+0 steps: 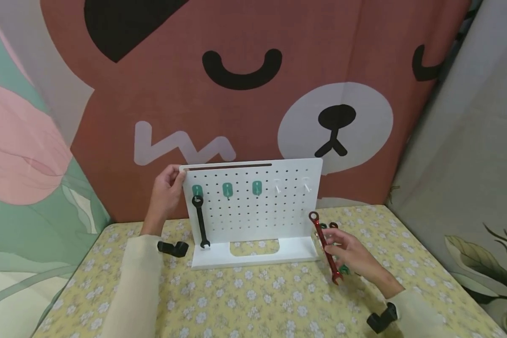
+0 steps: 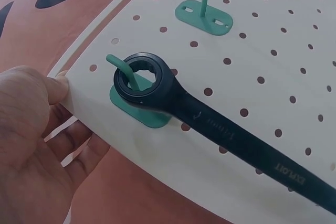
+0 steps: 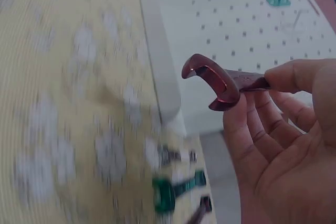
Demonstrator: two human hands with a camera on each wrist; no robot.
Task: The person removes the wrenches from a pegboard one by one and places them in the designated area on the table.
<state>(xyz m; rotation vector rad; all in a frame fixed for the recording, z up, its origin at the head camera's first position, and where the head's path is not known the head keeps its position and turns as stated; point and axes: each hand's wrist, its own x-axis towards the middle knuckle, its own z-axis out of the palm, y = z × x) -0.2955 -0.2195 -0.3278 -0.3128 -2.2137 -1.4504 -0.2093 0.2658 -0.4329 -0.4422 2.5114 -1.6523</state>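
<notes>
The right hand (image 1: 351, 256) pinches the red wrench (image 1: 330, 261) by its shaft, ring end up, just right of the board (image 1: 241, 234). The left hand (image 1: 167, 190) pinches the board's upper left corner, a hold that should stop it tipping under a push. The black wrench (image 1: 201, 223) hangs by its ring on the left hook (image 2: 139, 115); the middle hook (image 1: 227, 189) is bare. The red wrench's ring is best kept free of fingers and squared to a hook's tip, clear of the green wrench (image 3: 165, 195) lying on the surface (image 1: 245, 300).
</notes>
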